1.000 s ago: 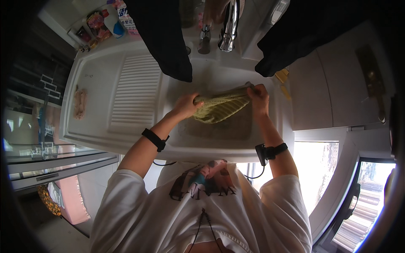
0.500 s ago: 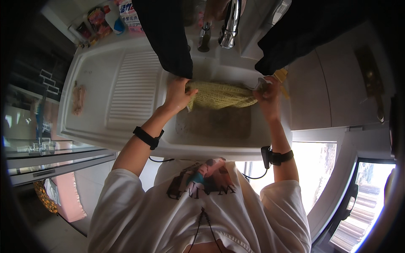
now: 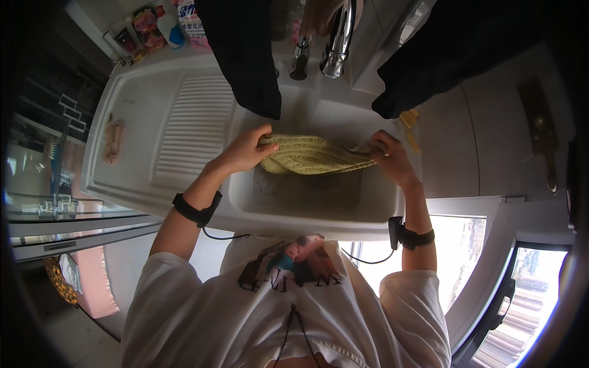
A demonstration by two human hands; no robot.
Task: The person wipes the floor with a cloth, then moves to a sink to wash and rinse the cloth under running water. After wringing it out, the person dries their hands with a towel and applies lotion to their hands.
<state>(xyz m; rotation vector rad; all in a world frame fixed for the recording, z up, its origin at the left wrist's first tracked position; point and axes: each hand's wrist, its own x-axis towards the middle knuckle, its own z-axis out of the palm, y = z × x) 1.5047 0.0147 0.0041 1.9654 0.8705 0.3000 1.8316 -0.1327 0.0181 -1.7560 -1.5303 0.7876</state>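
Note:
A yellow-green ribbed knit cloth (image 3: 313,154) is stretched sideways over the basin of a white sink (image 3: 319,216). Its kind of garment or towel cannot be made out. My left hand (image 3: 246,152) pinches its left end, thumb on top. At the other end, my right hand (image 3: 394,161) grips a gathered corner, fingers curled in. Between the hands the cloth sags in folds, and below it the basin bottom looks dark and murky.
Beyond the basin stands a chrome faucet (image 3: 335,60). Two dark fabric shapes (image 3: 245,67) hang in from the top. A ribbed washboard (image 3: 193,126) lies left of the basin, with a pinkish item (image 3: 113,142) farther left. Bottles and packs (image 3: 169,27) line the back; something yellow (image 3: 410,118) sits right.
Both hands have drawn the cloth nearer to me and away from the faucet. My hands stand slightly farther apart, and the cloth's folds have shifted.

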